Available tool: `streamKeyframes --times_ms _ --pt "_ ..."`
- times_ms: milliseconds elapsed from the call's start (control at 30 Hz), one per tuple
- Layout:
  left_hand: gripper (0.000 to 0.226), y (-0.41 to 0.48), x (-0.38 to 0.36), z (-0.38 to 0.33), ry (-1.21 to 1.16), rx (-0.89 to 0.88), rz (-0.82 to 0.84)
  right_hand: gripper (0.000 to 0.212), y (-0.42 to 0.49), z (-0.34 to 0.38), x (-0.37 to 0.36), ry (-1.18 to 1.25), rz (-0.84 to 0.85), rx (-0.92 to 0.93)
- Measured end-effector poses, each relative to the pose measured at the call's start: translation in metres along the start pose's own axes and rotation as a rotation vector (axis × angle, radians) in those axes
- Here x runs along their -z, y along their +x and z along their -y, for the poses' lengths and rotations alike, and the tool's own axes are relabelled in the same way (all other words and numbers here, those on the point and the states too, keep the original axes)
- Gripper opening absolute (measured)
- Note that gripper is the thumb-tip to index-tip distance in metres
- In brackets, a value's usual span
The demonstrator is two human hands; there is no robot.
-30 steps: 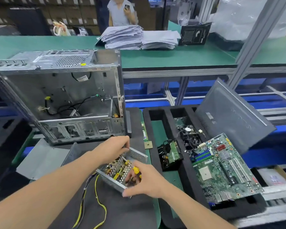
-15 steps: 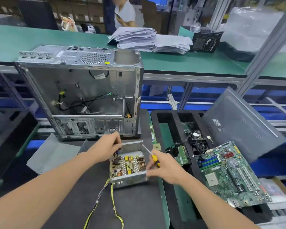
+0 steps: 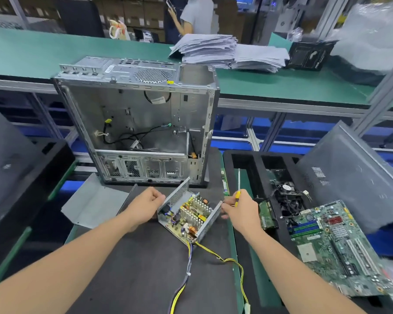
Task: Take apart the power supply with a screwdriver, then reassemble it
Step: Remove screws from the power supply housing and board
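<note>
Power supply (image 3: 188,218), before the computer case (image 3: 136,123): left hand (image 3: 143,205) grips one wall, right hand (image 3: 238,207) clasps screwdriver (image 3: 238,189) and opposite wall; brace it flat.

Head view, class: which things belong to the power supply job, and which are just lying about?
In use: power supply, opened, gripped by left hand; screwdriver in right hand.
Lying about: computer case, motherboard, paper stack, side panel.

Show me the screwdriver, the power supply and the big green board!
screwdriver (image 3: 237,196): head view, on its yellow handle.
power supply (image 3: 192,215): head view, on the heat sinks inside the open case.
motherboard (image 3: 334,243): head view, near the middle of the green board.
</note>
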State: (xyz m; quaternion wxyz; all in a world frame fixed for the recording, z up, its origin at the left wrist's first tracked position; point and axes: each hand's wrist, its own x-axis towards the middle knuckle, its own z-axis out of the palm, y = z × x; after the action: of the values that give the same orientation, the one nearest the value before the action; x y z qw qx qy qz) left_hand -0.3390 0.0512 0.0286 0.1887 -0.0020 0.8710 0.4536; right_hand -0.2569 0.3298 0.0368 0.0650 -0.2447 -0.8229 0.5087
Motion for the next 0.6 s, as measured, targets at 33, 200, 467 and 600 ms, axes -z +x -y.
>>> streamKeyframes --times_ms 33,200,467,600 --pt "0.019 0.000 -0.001 0.000 -0.046 0.015 0.007 0.026 0.000 0.000 0.000 0.020 -0.002 -0.022" --pt "0.022 -0.001 0.005 0.001 -0.022 0.037 0.008 0.028 0.002 0.010 -0.003 0.180 0.054 -0.111" --pt "0.020 -0.014 0.005 0.004 -0.171 0.106 -0.036 0.051 0.008 0.017 -0.021 0.217 0.354 -0.076" --pt "0.017 -0.017 0.003 0.005 -0.107 0.048 -0.087 0.068 -0.002 0.018 -0.015 -0.063 0.398 -0.006"
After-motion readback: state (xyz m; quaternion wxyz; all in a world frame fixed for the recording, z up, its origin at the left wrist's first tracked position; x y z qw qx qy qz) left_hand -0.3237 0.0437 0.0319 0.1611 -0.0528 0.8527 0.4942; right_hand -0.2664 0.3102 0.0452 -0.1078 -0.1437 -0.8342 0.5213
